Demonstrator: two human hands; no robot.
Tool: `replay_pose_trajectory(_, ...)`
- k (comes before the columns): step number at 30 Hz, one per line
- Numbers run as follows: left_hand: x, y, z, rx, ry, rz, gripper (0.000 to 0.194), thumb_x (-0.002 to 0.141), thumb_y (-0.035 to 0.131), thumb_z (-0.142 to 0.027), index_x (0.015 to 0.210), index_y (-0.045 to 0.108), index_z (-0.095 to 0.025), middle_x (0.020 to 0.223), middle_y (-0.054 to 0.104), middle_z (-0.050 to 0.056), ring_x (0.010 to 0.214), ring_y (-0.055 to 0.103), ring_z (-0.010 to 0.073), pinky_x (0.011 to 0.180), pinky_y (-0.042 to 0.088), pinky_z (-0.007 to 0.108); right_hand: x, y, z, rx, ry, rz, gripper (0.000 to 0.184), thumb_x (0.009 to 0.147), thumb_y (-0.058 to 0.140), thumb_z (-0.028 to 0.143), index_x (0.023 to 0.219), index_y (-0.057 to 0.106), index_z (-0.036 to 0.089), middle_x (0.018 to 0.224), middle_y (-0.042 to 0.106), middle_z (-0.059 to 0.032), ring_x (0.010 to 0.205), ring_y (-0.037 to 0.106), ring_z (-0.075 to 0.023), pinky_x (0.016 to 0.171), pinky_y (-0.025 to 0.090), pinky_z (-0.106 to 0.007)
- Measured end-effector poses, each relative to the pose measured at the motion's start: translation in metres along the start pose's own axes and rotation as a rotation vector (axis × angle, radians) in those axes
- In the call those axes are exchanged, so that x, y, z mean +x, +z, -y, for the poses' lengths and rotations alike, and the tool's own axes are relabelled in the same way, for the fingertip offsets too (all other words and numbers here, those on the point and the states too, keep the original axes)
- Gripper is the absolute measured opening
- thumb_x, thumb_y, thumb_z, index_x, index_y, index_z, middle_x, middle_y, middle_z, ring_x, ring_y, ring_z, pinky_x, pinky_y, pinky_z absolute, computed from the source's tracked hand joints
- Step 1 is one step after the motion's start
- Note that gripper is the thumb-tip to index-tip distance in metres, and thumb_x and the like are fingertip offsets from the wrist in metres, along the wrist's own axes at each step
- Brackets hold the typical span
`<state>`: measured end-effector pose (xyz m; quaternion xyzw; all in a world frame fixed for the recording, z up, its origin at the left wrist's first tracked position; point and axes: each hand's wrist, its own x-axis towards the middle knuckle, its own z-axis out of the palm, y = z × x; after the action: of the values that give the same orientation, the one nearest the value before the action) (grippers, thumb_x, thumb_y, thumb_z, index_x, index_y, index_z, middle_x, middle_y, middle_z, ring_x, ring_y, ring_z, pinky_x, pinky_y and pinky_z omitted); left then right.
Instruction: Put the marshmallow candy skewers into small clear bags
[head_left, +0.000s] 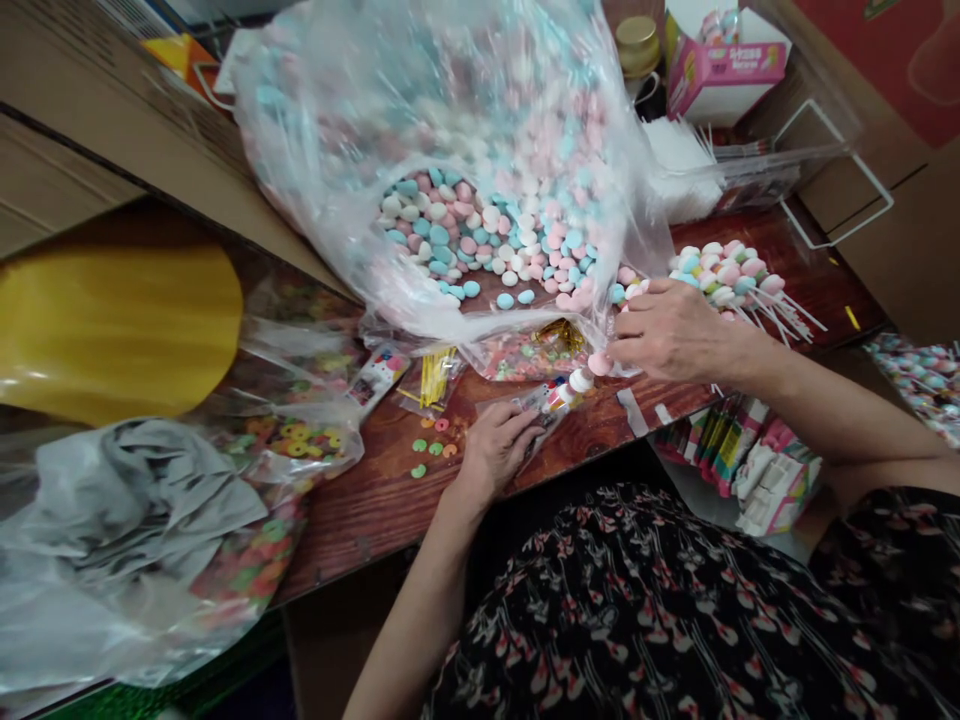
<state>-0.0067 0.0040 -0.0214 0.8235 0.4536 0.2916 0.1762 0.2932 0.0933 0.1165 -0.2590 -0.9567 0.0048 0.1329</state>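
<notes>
My left hand (495, 450) is closed on a small clear plastic packet (541, 402) with coloured print, low over the table edge. Out of the packet's mouth runs a short row of pastel candies (580, 380), white ones and a pink one at the end. My right hand (671, 330) has its fingers curled at that pink end; the fingertips are partly hidden, and the row appears held there. Behind both hands a large clear bag (450, 110) lies open, full of pink, blue and white candies (442, 235). Beside my right hand lies a pile of candy skewers (727, 272) on white sticks.
Ring-shaped candies (431, 449) and yellow twist ties (435, 378) lie on the wooden table (360, 530). Bags with a grey cloth (142, 500) and a yellow sheet (120, 330) fill the left. White sticks (679, 170) and a pink box (724, 70) stand back right.
</notes>
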Motion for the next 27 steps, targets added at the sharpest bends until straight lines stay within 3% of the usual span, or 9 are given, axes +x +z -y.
replay_pose_trajectory(6, 0.003, -0.002, 0.001, 0.003, 0.058, 0.017, 0.019, 0.089, 0.063, -0.030, 0.101, 0.073, -0.021, 0.092, 0.068, 0.008, 0.083, 0.063, 0.0178, 0.073, 0.053, 0.030, 0.018, 0.003, -0.010, -0.030, -0.095, 0.107, 0.027, 0.092, 0.051, 0.020, 0.067, 0.061, 0.023, 0.065, 0.056, 0.0015, 0.069, 0.042, -0.0139, 0.072, 0.027, -0.036)
replay_pose_trajectory(12, 0.003, -0.002, 0.001, -0.044, 0.040, 0.024, 0.020, 0.089, 0.062, -0.031, 0.101, 0.073, -0.021, 0.091, 0.068, 0.009, 0.084, 0.064, 0.0183, 0.074, 0.054, 0.032, 0.028, 0.007, 0.003, -0.120, -0.185, 0.134, 0.023, 0.094, 0.051, 0.022, 0.076, 0.065, 0.023, 0.070, 0.058, 0.0005, 0.072, 0.045, -0.0152, 0.066, 0.025, -0.033)
replay_pose_trajectory(19, 0.000, 0.002, 0.004, -0.063, 0.018, 0.006, 0.018, 0.089, 0.061, -0.029, 0.102, 0.072, -0.022, 0.093, 0.068, 0.007, 0.086, 0.064, 0.0174, 0.076, 0.054, 0.030, 0.005, 0.014, 0.006, -0.085, -0.013, -0.015, 0.026, 0.093, 0.047, 0.021, 0.075, 0.067, 0.022, 0.075, 0.063, -0.0009, 0.067, 0.046, -0.0135, 0.061, 0.029, -0.030)
replay_pose_trajectory(27, 0.003, -0.002, 0.004, -0.074, 0.006, 0.024, 0.027, 0.089, 0.059, -0.025, 0.114, 0.067, -0.020, 0.097, 0.067, 0.009, 0.087, 0.063, 0.0185, 0.077, 0.053, 0.032, -0.012, 0.047, 0.028, 0.021, 0.011, -0.130, 0.025, 0.094, 0.049, 0.025, 0.078, 0.068, 0.020, 0.072, 0.063, -0.0018, 0.068, 0.049, -0.0141, 0.061, 0.032, -0.029)
